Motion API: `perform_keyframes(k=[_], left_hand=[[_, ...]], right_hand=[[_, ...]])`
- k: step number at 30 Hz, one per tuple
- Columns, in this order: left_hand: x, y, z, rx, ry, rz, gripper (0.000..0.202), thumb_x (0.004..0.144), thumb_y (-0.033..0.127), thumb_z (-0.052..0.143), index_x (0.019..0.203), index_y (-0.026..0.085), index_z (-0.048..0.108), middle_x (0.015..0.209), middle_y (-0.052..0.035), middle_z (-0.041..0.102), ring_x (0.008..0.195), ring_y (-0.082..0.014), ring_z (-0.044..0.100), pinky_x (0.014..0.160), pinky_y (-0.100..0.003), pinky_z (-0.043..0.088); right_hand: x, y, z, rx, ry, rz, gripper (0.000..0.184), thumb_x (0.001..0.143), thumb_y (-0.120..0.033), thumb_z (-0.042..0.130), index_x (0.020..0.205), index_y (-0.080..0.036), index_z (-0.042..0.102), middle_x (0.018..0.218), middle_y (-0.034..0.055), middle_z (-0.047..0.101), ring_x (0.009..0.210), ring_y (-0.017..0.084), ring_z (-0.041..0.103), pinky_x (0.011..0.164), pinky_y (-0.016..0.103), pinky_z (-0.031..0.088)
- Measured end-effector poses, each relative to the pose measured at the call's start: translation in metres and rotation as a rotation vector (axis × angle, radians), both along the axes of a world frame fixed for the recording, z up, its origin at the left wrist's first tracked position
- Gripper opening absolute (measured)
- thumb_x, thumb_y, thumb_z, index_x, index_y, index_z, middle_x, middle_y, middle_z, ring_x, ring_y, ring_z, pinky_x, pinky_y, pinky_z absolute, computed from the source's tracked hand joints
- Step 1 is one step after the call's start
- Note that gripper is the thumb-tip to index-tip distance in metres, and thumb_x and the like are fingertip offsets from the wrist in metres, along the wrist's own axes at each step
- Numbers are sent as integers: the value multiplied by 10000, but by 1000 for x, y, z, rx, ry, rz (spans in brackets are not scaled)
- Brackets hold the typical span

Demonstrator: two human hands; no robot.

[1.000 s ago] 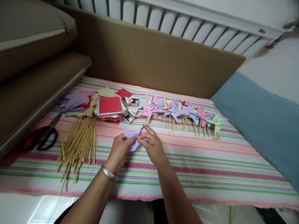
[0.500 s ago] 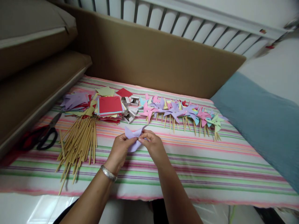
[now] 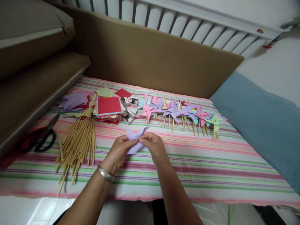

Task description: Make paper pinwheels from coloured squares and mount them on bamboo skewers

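In two hands (image 3: 116, 152), one lilac paper (image 3: 133, 135)

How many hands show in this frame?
2: the left hand holds the purple paper from the left, the right hand from the right. No others show.

Holds both bare forearms (image 3: 87, 197) angled inward from below, bare left hand (image 3: 118, 149) and bare right hand (image 3: 154, 146) set side by side in thumb-and-finger pinches, with thumb tips (image 3: 131, 143) almost meeting.
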State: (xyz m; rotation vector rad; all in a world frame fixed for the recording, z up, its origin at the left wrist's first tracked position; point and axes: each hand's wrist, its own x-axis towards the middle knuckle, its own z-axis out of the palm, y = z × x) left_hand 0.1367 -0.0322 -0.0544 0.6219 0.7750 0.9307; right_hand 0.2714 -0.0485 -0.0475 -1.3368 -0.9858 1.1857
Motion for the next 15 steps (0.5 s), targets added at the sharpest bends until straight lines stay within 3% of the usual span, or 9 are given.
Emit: perform_keyframes(k=[7, 15], left_hand=[[1, 0, 4, -8, 15, 53, 246, 525, 184, 800, 754, 127, 731, 742, -55, 724, 657, -141, 626, 673, -245, 457], [2, -1, 2, 14, 48, 70, 226, 536, 198, 796, 741, 126, 731, 730, -53, 721, 646, -134, 617, 665, -238, 454]], right_hand=[[0, -1, 1, -10, -58, -18, 117, 574, -269, 697, 601, -181, 625, 545, -29, 574, 523, 109, 447, 518, 244, 333], [-2, -1, 2, -12, -11, -30, 115, 567, -254, 708, 593, -178, 626, 554, -23, 598, 527, 113, 472, 535, 249, 351]])
